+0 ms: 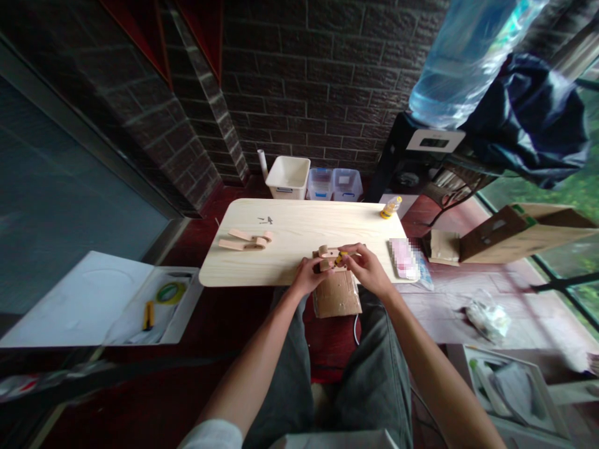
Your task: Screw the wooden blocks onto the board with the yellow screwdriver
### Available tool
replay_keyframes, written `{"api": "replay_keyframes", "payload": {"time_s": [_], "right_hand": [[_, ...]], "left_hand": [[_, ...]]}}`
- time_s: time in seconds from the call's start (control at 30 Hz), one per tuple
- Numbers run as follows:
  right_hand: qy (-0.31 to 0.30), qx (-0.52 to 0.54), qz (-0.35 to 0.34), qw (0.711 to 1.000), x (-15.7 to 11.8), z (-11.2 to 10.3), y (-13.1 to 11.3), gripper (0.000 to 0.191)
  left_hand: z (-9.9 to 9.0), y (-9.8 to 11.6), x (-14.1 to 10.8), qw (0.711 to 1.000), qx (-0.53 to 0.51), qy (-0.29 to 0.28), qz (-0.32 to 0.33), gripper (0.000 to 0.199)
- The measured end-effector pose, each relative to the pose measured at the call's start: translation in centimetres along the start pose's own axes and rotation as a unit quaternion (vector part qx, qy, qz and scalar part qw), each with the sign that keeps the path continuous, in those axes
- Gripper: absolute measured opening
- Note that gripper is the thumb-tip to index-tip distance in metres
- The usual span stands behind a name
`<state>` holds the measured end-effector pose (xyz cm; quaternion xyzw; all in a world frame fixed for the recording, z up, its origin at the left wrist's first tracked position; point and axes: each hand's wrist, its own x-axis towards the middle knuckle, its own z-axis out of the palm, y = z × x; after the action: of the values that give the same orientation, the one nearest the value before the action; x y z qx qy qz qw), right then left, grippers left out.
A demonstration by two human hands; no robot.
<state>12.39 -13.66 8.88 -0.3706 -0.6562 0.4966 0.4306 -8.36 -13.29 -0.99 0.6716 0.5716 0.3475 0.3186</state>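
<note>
My left hand (306,275) grips a light wooden piece (327,252) with rounded ends at the table's front edge. In the fingers of my right hand (366,268) is a small yellow-and-black tool (340,257), held against the wood; its exact kind is too small to make out. A piece of cardboard (337,298) lies beneath both hands and sticks out over the edge. Toward the left of the light wooden table (290,249), two curved wooden pieces (247,243) lie side by side. Several small dark screws (266,220) are scattered behind them.
A clear bottle with yellow cap and base (390,207) stands at the back right corner. Near the right edge lies a pink-and-white packet (405,259). Bins (289,178) line the wall, an open white box (163,305) sits left, and a cardboard carton (505,234) right.
</note>
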Motion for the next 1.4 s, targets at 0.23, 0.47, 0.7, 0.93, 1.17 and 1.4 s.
{"api": "replay_keyframes", "payload": {"time_s": [0.23, 0.47, 0.7, 0.93, 1.17, 1.4], "right_hand": [[-0.015, 0.008, 0.009, 1.0, 0.01, -0.17, -0.07, 0.032], [0.004, 0.007, 0.01, 1.0, 0.1, 0.16, 0.11, 0.032], [-0.008, 0.005, 0.009, 1.0, 0.16, -0.15, -0.21, 0.032], [-0.001, 0.026, 0.019, 0.999, 0.16, -0.26, 0.24, 0.03], [0.011, 0.033, 0.013, 0.999, 0.35, 0.44, 0.4, 0.034], [-0.014, 0.022, 0.01, 1.0, 0.31, 0.3, -0.13, 0.033]], "left_hand": [[-0.15, 0.4, -0.09, 1.0, 0.005, 0.0, -0.007, 0.037], [-0.25, 0.7, -0.1, 1.0, -0.004, 0.004, -0.011, 0.033], [-0.19, 0.28, -0.04, 1.0, -0.001, -0.003, 0.005, 0.035], [-0.12, 0.59, -0.2, 1.0, -0.005, 0.01, -0.023, 0.037], [-0.46, 0.92, -0.18, 1.0, -0.007, -0.003, -0.028, 0.033], [-0.6, 0.93, -0.1, 1.0, 0.004, -0.01, -0.005, 0.033]]}}
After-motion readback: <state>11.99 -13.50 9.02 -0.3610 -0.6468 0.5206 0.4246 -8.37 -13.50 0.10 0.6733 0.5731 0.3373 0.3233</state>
